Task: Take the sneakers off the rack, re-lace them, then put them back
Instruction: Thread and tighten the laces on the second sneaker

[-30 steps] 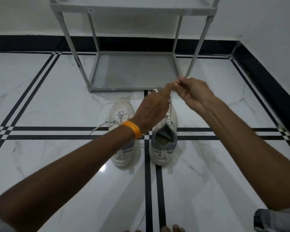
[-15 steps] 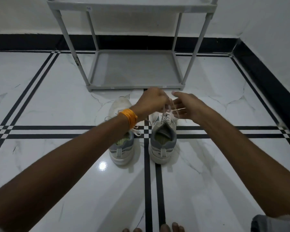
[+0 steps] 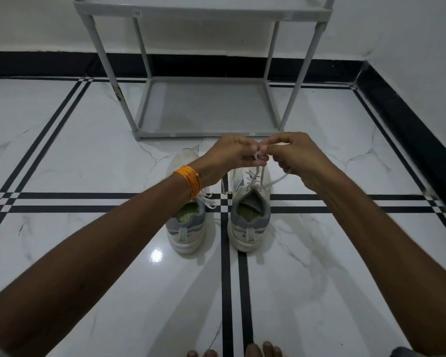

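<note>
Sneakers, a pair of white low-top ones with grey heel collars, are standing side by side on the glossy white marble floor (image 3: 62, 253), heels toward me, well short of the grey metal shoe rack (image 3: 206, 109) that is waiting beyond my fingers. The right sneaker (image 3: 250, 217) is sitting directly beneath both hands; the left sneaker (image 3: 187, 228) is lying under my left wrist, its white lace (image 3: 207, 200) trailing loose over the collar.

My left hand (image 3: 229, 157) is pinching closed on the thin white shoelace (image 3: 260, 176) of the right sneaker, and my right hand (image 3: 294, 155) is gripping the other strand, fingertips of the two hands almost touching above the tongue. I am judging that I am forming the knot.

Such a lace looks soft, limp and light, so it will slip unless I am pinching it near the ends and keeping tension. Each shoe looks light, with a flexible upper and a firmer sole; I am planning to lift each by the padded heel collar or the heel loop, not by the lace. An orange thread band (image 3: 188, 182) is circling my left wrist.
</note>
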### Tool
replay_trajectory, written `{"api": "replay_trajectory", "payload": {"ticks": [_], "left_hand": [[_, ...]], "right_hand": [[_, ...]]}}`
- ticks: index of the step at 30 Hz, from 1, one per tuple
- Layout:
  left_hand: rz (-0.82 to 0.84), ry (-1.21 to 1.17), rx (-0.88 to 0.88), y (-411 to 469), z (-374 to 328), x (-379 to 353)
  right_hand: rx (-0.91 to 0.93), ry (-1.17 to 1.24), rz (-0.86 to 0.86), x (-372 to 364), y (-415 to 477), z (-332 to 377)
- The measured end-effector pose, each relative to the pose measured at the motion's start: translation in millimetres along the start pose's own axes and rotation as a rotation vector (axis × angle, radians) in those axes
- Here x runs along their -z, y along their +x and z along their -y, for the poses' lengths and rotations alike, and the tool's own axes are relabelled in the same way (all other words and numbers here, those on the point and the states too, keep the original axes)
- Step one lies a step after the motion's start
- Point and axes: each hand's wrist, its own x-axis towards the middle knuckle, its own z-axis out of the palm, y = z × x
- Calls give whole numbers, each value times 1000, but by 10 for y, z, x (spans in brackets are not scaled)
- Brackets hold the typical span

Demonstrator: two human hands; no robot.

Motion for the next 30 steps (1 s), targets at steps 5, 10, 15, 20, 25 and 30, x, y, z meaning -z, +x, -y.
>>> {"api": "replay_trajectory", "payload": {"ticks": [5, 10, 15, 20, 25, 30], "left_hand": [[-169, 813, -140, 46, 140, 294], [-269, 1345, -49, -40, 482, 597], [-274, 1482, -3, -165, 652, 643], [-317, 1675, -73, -153, 612, 222], [-108, 1267, -202, -39, 649, -4], [-165, 971, -134, -24, 781, -46]], "right_hand": [[132, -271, -270, 192, 134, -160], [52, -905, -292, 355, 271, -748], [6, -950, -139, 165, 252, -1202], [26, -816, -31, 7, 228, -1211], [161, -633, 21, -13, 166, -954], [70, -416, 120, -152, 50, -865]]}}
